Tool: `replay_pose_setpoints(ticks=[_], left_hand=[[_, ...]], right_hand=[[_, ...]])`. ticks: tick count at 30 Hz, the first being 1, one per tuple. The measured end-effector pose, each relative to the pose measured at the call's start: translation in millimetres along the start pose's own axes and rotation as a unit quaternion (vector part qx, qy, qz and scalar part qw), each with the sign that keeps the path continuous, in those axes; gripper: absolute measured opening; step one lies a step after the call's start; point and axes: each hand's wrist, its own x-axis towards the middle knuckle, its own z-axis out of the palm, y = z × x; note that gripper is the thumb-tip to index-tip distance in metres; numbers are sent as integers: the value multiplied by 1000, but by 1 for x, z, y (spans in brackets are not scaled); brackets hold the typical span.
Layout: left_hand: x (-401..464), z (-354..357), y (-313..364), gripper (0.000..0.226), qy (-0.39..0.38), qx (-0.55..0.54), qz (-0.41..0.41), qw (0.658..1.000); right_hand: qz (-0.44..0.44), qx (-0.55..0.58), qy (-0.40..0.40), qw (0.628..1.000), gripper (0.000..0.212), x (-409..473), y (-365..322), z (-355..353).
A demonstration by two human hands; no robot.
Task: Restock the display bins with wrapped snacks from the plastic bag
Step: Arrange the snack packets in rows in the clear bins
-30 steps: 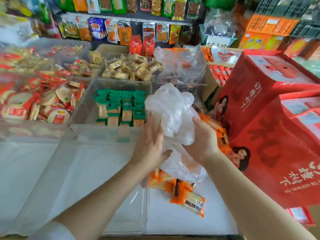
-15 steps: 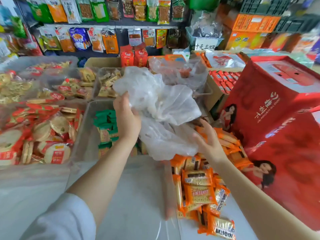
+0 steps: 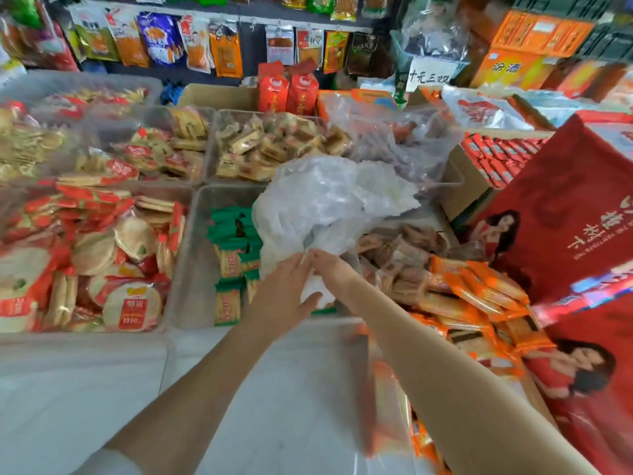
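We hold the crumpled plastic bag (image 3: 329,207) with both hands above the clear bin (image 3: 202,255) that has the green-wrapped snacks (image 3: 233,241) in it. Our left hand (image 3: 284,289) lies against the lower part of the bag with the fingers quite straight and the thumb stretched to the right side under the plastic. Our right hand (image 3: 334,269) meets it from the right; its fingers go into the folds of the bag, so we cannot tell how much they are curled. The bag stands up puffed and white and hides the right part of this bin. Orange-wrapped snacks (image 3: 476,296) lie in a loose heap near the right edge of the desk, just beside our right forearm. To the left, another bin (image 3: 178,197) holds round crackers in red wrappers (image 3: 130,303). At the near edge, an empty clear bin (image 3: 260,389) lies under our arms.
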Motion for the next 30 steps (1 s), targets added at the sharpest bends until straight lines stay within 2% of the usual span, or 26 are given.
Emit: replay_pose_setpoints(ticks=[2, 3, 5, 6, 9, 10, 12, 15, 18, 21, 23, 28, 30], left_hand=[[6, 9, -13, 54, -61, 66, -78, 993], [8, 9, -15, 48, -103, 68, -106, 987], [8, 6, -14, 41, -131, 42, -107, 985], [7, 4, -11, 38, -108, 25, -88, 990], [-4, -6, 11, 38, 21, -33, -22, 999], [-8, -11, 22, 39, 56, -40, 7, 998], [-15, -15, 47, 36, 111, -38, 67, 991], [-19, -13, 85, 32, 80, -83, 91, 989], [-23, 0, 120, 32, 36, -96, 127, 987], [-34, 18, 146, 31, 1, -80, 134, 988], [-41, 30, 156, 30, -8, -51, 143, 988], [-58, 51, 171, 34, -56, -11, 75, 996], [-59, 59, 176, 37, -96, 68, 66, 991]], right_hand=[[2, -253, 6, 967, 37, 2, 4, -1], [-11, -324, 1, 946, 37, -3, 8, -5], [-70, -361, -9, 930, 38, -18, 14, -12], [-103, -352, 15, 930, 36, -27, 15, -18], [-194, -281, 158, 927, 29, -67, 30, -52], [-204, -252, 193, 926, 26, -84, 41, -67], [-169, -229, 235, 930, 21, -116, 69, -98], [-43, -257, 241, 935, 21, -149, 117, -135], [8, -284, 221, 933, 24, -165, 152, -146], [16, -295, 153, 943, 35, -170, 175, -136], [8, -307, 135, 942, 45, -169, 186, -126], [-25, -260, 210, 942, 58, -157, 199, -115], [-37, -233, 219, 947, 46, -152, 202, -117]])
